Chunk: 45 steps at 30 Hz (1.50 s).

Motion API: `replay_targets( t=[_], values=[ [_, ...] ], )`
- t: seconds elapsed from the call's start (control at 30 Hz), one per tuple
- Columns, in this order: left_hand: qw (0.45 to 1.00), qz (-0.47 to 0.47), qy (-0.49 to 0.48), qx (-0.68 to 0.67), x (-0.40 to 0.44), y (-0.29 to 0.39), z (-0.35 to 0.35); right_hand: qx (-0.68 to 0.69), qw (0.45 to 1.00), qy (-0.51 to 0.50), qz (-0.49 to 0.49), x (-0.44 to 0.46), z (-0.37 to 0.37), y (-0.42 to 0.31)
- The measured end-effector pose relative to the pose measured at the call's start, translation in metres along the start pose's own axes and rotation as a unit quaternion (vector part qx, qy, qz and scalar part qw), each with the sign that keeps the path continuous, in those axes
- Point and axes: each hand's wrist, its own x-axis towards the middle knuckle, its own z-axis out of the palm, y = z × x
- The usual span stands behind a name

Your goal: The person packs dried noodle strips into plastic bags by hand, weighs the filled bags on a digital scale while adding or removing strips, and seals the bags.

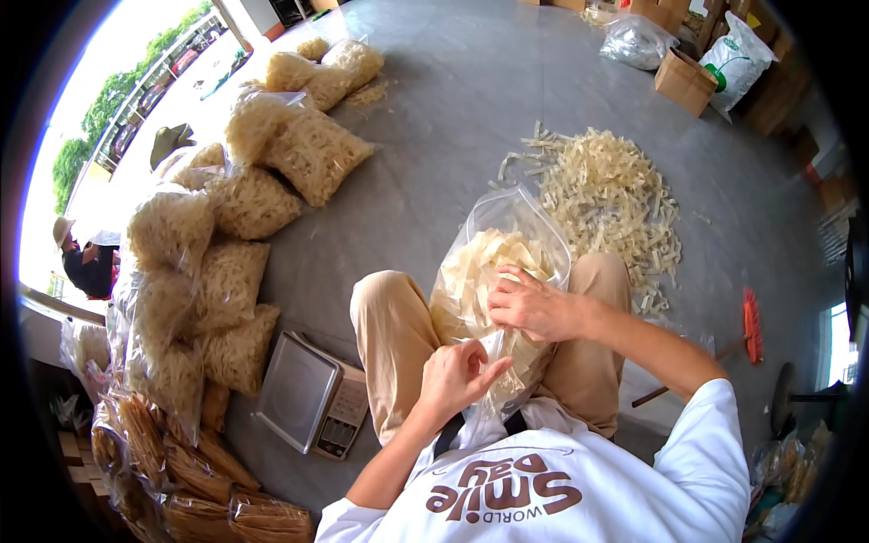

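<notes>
A clear plastic bag, filled with pale, flat, dried strips, stands between my knees with its wide mouth facing away from me. My right hand is bent over the bag's near side, its fingers curled against the plastic and strips. Closer to my body, my left hand is closed in a pinch on a gathered part of the clear plastic. Its thumb points right, toward the lower strips in the bag. Part of the bag is hidden behind both hands.
A loose heap of strips lies on the grey floor beyond my right knee. Filled bags line the left side, near a weighing scale. A red broom lies right. Cardboard boxes stand behind. Another person sits far left.
</notes>
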Motion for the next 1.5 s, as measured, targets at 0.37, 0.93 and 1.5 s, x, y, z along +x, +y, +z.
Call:
replay_targets(
  t=[0.37, 0.93, 1.5],
  values=[
    [1.0, 0.01, 0.005, 0.027, 0.044, -0.036, 0.055, -0.023, 0.98, 0.159, 0.113, -0.024, 0.052, -0.007],
    [0.999, 0.027, 0.012, 0.039, 0.002, -0.005, 0.026, -0.013, 0.999, 0.051, 0.004, -0.009, 0.001, -0.024],
    [1.0, -0.006, 0.013, -0.004, 0.016, -0.017, 0.031, 0.109, 0.994, 0.009, -0.023, 0.001, 0.005, 0.009]
  ],
)
